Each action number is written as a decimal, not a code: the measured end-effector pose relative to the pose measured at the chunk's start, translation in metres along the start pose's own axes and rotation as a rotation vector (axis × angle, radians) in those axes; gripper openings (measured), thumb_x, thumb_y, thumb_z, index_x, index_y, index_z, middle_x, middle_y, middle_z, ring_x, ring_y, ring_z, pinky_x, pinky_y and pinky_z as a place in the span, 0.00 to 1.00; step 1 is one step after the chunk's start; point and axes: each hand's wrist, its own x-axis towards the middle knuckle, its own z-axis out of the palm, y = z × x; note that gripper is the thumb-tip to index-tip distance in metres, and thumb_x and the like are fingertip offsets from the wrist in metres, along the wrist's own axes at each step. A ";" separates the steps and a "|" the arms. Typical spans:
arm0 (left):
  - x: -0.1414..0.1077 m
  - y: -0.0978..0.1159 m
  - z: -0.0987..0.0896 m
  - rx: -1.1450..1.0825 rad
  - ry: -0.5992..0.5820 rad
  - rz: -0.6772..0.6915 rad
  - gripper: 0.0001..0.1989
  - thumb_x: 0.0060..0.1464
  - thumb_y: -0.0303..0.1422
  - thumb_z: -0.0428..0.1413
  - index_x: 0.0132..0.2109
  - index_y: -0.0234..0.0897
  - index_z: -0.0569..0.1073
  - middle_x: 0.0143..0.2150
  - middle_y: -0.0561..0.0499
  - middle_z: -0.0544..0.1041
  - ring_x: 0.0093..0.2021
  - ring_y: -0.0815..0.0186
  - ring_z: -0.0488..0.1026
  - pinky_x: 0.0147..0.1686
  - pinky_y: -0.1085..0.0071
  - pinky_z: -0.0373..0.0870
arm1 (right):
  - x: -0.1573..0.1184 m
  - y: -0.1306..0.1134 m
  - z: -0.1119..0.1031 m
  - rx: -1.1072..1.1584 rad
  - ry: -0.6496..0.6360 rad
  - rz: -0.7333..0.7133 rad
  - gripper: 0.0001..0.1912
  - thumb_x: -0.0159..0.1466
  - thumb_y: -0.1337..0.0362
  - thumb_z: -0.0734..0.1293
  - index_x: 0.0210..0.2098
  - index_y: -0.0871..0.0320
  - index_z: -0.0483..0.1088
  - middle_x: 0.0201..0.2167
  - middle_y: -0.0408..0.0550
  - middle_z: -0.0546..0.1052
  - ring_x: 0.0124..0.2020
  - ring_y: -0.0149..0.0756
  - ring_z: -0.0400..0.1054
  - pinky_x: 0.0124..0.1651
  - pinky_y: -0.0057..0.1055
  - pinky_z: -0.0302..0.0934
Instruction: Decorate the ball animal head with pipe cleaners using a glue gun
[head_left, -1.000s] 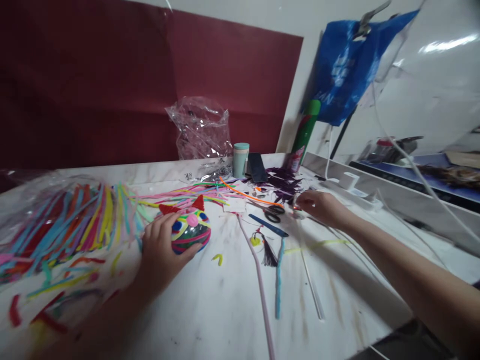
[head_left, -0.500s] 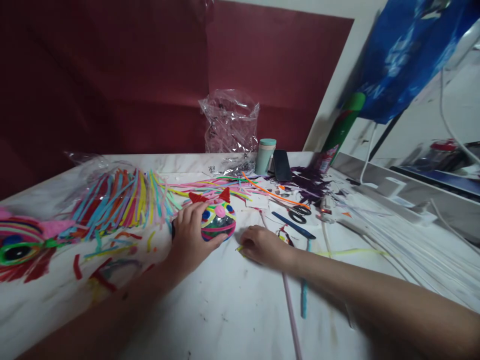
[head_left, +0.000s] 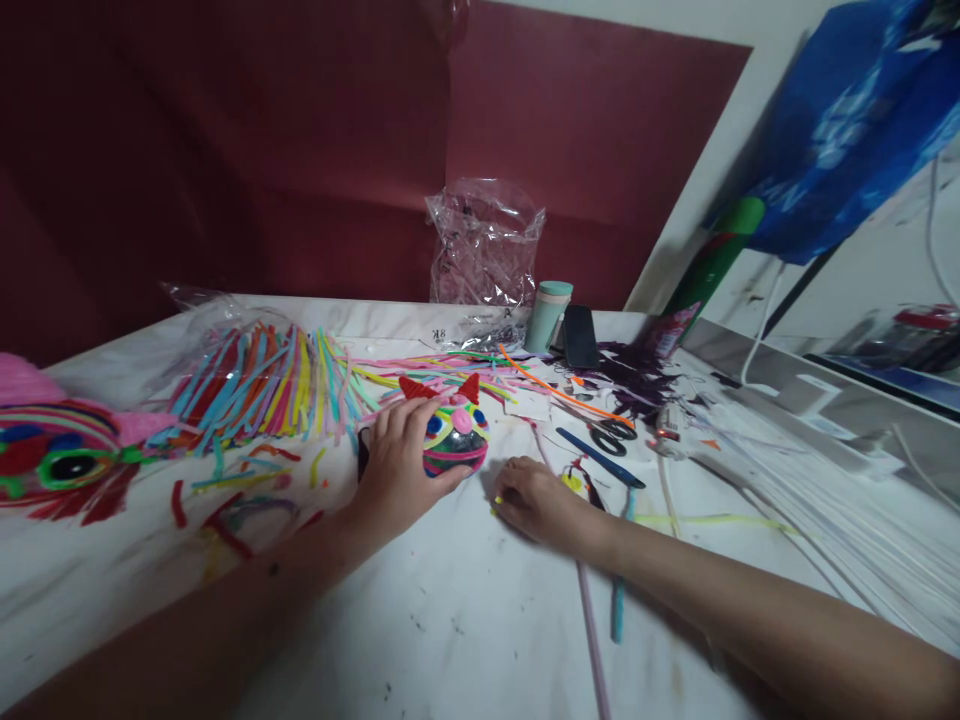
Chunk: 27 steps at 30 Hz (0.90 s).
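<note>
A round ornament (head_left: 459, 448) with red pointed ears, blue eyes and a pink nose sits on the marble-patterned table. My left hand (head_left: 401, 450) is wrapped round its left side, thumb along the bottom. To the right of the ornament, my right hand (head_left: 536, 498) rests on the table with its fingers curled together round a small yellow piece (head_left: 496, 503), of which only bits show. Just beyond that wrist lies a small item with a yellow disc (head_left: 574, 481). A light yellow strip (head_left: 720, 520) extends to the right behind the right forearm.
Bundled colourful pipe cleaners (head_left: 259, 385) and a pink fish-like craft (head_left: 64, 455) are at left. Black scissors (head_left: 613, 436), a blue tool (head_left: 600, 458), a green cup (head_left: 549, 318), a phone (head_left: 580, 337) and a glue gun (head_left: 666, 430) stand or lie at centre right. White sticks (head_left: 825, 510) spread at right.
The whole view has shifted, so everything appears farther right. My left hand still holds the ornament, and my right hand stays beside it with curled fingers.
</note>
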 end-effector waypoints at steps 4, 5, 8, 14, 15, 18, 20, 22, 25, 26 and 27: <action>0.000 0.000 0.000 -0.015 -0.007 0.001 0.34 0.43 0.39 0.61 0.56 0.39 0.58 0.53 0.42 0.66 0.55 0.52 0.61 0.53 0.55 0.57 | 0.001 -0.002 -0.005 0.365 -0.004 0.057 0.03 0.58 0.68 0.62 0.28 0.59 0.66 0.23 0.42 0.69 0.24 0.28 0.61 0.29 0.25 0.57; 0.000 -0.001 0.000 -0.021 -0.007 -0.003 0.34 0.42 0.39 0.61 0.55 0.39 0.58 0.53 0.42 0.66 0.55 0.52 0.61 0.53 0.54 0.57 | 0.001 -0.003 -0.008 0.485 0.010 0.091 0.04 0.58 0.65 0.63 0.28 0.59 0.65 0.21 0.41 0.68 0.22 0.27 0.60 0.27 0.24 0.56; 0.000 -0.003 0.001 -0.025 -0.007 -0.010 0.34 0.42 0.40 0.61 0.55 0.39 0.59 0.52 0.42 0.66 0.55 0.51 0.61 0.53 0.53 0.56 | 0.003 -0.006 -0.015 0.719 0.079 0.145 0.13 0.55 0.56 0.67 0.26 0.59 0.63 0.19 0.38 0.66 0.20 0.26 0.59 0.24 0.24 0.55; -0.001 -0.003 0.001 -0.023 -0.011 -0.017 0.35 0.41 0.39 0.62 0.56 0.39 0.58 0.53 0.42 0.66 0.55 0.51 0.60 0.53 0.53 0.57 | 0.007 -0.020 -0.033 0.563 0.158 0.052 0.11 0.59 0.58 0.64 0.29 0.59 0.72 0.25 0.46 0.73 0.27 0.30 0.65 0.31 0.27 0.60; -0.001 -0.002 0.000 -0.031 -0.009 -0.020 0.35 0.40 0.38 0.62 0.56 0.39 0.58 0.53 0.42 0.66 0.55 0.51 0.60 0.53 0.53 0.57 | 0.008 -0.022 -0.035 0.558 0.177 0.034 0.11 0.60 0.59 0.63 0.31 0.59 0.72 0.26 0.46 0.72 0.26 0.29 0.65 0.30 0.27 0.60; -0.002 0.000 -0.001 -0.050 -0.006 -0.033 0.35 0.40 0.38 0.62 0.56 0.40 0.58 0.53 0.42 0.66 0.55 0.51 0.60 0.53 0.53 0.57 | 0.013 -0.026 -0.038 0.564 0.218 -0.023 0.12 0.61 0.59 0.61 0.32 0.58 0.73 0.27 0.46 0.69 0.25 0.29 0.63 0.26 0.25 0.60; -0.001 0.001 -0.001 -0.049 -0.012 -0.039 0.35 0.41 0.39 0.62 0.56 0.41 0.58 0.53 0.42 0.66 0.54 0.52 0.61 0.53 0.52 0.56 | 0.017 -0.027 -0.039 0.566 0.238 -0.035 0.10 0.61 0.59 0.62 0.32 0.58 0.72 0.27 0.45 0.68 0.24 0.28 0.62 0.25 0.25 0.60; -0.001 0.002 -0.002 -0.045 -0.014 -0.041 0.35 0.41 0.39 0.62 0.56 0.41 0.58 0.53 0.42 0.67 0.54 0.52 0.62 0.54 0.52 0.56 | 0.021 -0.028 -0.039 0.562 0.264 -0.008 0.08 0.60 0.61 0.62 0.32 0.58 0.69 0.24 0.42 0.68 0.22 0.27 0.60 0.24 0.24 0.58; -0.001 0.001 -0.002 -0.038 -0.013 -0.042 0.35 0.40 0.38 0.62 0.55 0.40 0.59 0.53 0.43 0.67 0.54 0.52 0.62 0.54 0.53 0.56 | 0.026 -0.030 -0.040 0.498 0.295 -0.015 0.06 0.60 0.63 0.62 0.29 0.58 0.68 0.22 0.41 0.68 0.22 0.27 0.61 0.24 0.24 0.57; -0.001 0.001 -0.002 -0.036 -0.014 -0.042 0.34 0.41 0.39 0.62 0.55 0.40 0.59 0.52 0.43 0.67 0.54 0.52 0.62 0.54 0.53 0.56 | 0.027 -0.031 -0.040 0.465 0.294 -0.044 0.06 0.60 0.64 0.62 0.29 0.58 0.68 0.23 0.42 0.69 0.24 0.28 0.62 0.26 0.24 0.58; -0.001 0.001 -0.001 -0.034 -0.015 -0.043 0.34 0.41 0.39 0.62 0.55 0.40 0.59 0.52 0.43 0.67 0.54 0.53 0.61 0.54 0.53 0.56 | 0.028 -0.032 -0.039 0.438 0.293 -0.080 0.06 0.60 0.65 0.62 0.29 0.58 0.69 0.25 0.44 0.70 0.26 0.29 0.64 0.28 0.25 0.59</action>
